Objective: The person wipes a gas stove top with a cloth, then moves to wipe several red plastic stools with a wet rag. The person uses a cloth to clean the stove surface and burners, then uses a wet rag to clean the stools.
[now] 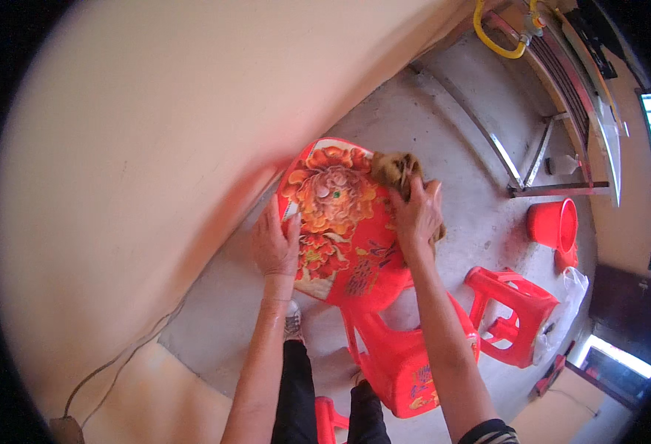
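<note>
In front of me is a red plastic panel printed with large flowers (325,194), probably the top of a stool or small table. My left hand (276,241) rests on its left edge, thumb over the print and fingers along the side. My right hand (418,213) grips a bunched brown cloth (392,169) against the upper right edge. Just below the panel, a red plastic stool (378,338) with a printed seat lies tipped over, partly behind my right forearm. Whether panel and stool touch, I cannot tell.
A beige wall (137,139) runs close on the left, with a cable (137,347) low on it. To the right are another red stool (511,316), a clear plastic bag (569,299), a red bucket (547,222) and a metal frame (503,152). A yellow hose (489,41) hangs above.
</note>
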The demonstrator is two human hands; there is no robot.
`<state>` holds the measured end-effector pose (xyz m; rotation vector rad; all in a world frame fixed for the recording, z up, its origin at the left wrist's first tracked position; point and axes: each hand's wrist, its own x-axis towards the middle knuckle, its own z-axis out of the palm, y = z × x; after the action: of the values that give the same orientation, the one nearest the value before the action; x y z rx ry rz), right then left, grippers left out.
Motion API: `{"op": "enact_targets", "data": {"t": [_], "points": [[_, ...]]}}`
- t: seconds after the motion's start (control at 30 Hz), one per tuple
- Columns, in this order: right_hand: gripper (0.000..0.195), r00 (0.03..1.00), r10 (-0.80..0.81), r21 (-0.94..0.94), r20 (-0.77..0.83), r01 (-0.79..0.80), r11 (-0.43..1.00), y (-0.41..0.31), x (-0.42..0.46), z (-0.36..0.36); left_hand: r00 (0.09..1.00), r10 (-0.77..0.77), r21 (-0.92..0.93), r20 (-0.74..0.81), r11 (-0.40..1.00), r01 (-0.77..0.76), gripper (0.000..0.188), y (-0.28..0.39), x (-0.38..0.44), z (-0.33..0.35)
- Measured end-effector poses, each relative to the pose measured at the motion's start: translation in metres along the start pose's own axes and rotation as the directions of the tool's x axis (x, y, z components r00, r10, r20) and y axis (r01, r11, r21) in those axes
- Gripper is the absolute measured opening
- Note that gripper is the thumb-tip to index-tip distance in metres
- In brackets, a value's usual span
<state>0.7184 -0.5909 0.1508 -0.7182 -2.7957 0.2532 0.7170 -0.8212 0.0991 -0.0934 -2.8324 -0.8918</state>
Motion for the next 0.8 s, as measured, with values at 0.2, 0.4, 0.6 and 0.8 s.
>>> {"op": "enact_targets", "data": {"t": [0.2, 0.4, 0.6, 0.8], "points": [[0.030, 0.944, -0.328, 0.102, 0.026, 0.324, 0.941, -0.030, -0.068, 0.010, 0.995, -0.084, 0.005, 0.050, 0.996, 0.084, 0.053, 0.011, 0.000, 0.002], [0.042, 0.847, -0.429, 0.275, 0.314, 0.351, 0.895, -0.024, -0.169, -0.041, 0.994, -0.086, -0.067, 0.065, 0.994, 0.091, 0.054, 0.003, 0.007, 0.003], [0.028, 0.855, -0.336, 0.457, 0.394, 0.135, 0.879, 0.029, -0.150, -0.076, 0.941, -0.276, -0.414, 0.195, 0.847, 0.334, 0.069, -0.027, -0.006, -0.013], [0.048, 0.998, 0.046, 0.127, 0.049, -0.052, 0.991, 0.014, -0.083, -0.041, 0.931, -0.296, -0.705, 0.216, 0.612, 0.358, 0.074, -0.025, -0.089, -0.011]]}}
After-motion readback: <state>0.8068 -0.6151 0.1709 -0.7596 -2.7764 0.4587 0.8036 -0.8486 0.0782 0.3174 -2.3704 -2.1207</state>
